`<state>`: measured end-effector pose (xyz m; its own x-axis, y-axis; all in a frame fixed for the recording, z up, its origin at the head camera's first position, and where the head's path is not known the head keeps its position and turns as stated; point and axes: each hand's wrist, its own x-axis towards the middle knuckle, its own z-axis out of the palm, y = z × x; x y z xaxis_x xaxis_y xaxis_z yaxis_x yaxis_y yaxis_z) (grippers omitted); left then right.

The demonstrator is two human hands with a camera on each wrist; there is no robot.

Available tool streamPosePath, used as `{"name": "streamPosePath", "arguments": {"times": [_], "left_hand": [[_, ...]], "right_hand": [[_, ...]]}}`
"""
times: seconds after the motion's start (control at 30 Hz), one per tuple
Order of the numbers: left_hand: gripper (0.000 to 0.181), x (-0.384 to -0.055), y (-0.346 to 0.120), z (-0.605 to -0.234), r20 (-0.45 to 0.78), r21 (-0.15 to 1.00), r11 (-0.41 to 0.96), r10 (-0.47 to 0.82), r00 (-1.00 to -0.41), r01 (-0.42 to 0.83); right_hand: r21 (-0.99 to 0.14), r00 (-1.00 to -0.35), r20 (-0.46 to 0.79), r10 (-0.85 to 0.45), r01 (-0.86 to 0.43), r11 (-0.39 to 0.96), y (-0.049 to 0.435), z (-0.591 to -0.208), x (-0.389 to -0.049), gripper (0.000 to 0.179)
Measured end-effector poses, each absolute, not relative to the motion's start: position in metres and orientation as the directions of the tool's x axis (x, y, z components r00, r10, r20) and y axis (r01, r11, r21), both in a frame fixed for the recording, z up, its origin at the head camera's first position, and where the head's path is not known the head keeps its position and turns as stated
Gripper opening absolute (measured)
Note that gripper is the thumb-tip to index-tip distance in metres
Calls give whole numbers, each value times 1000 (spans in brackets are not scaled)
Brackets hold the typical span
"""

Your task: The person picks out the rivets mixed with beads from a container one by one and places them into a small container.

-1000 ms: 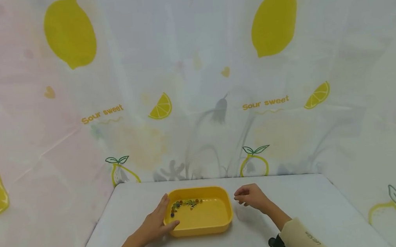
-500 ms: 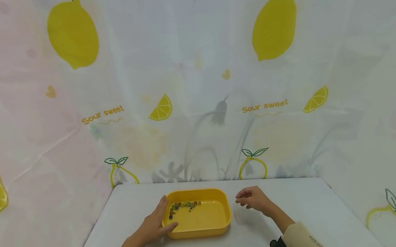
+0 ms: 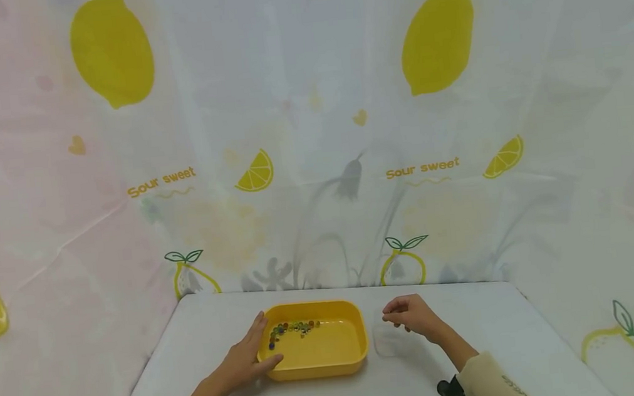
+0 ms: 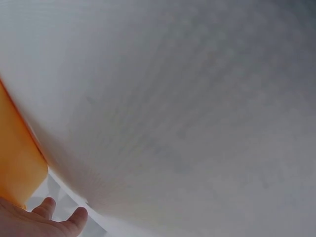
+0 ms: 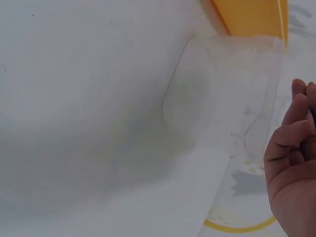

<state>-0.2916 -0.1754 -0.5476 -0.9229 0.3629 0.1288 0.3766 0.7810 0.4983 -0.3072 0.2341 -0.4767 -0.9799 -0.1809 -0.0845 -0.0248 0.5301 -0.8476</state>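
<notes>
My left hand (image 3: 243, 358) lies against the left end of a yellow plastic tray (image 3: 332, 370), its fingers extended along the side and the thumb over the near rim. Several small coloured glass marbles (image 3: 271, 346) sit inside, mostly along the tray's left and far sides. To the right of the tray stands a clear plastic box (image 5: 222, 94), faint in the head view. My right hand (image 3: 418, 318) hovers at the box, fingertips drawn together and pointing left. I cannot tell whether something small is between those fingertips. In the left wrist view, only fingers and the tray's outer wall show.
The white table (image 3: 493, 340) runs back to a lemon-printed curtain (image 3: 319, 223), which also closes off both sides. A small black device (image 3: 450, 391) is at the right wrist, by the sleeve.
My right hand has shifted slightly right, away from the tray, so more of the clear box shows. The left hand keeps its place on the tray. The head view has moved slightly.
</notes>
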Motion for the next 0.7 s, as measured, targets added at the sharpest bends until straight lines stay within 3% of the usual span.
{"name": "streamPosePath", "arguments": {"times": [0.7], "left_hand": [[94, -290, -177, -547, 147, 500, 767, 382, -912, 402]], "right_hand": [[-842, -986, -86, -140, -3, 539, 244, -474, -309, 25]]}}
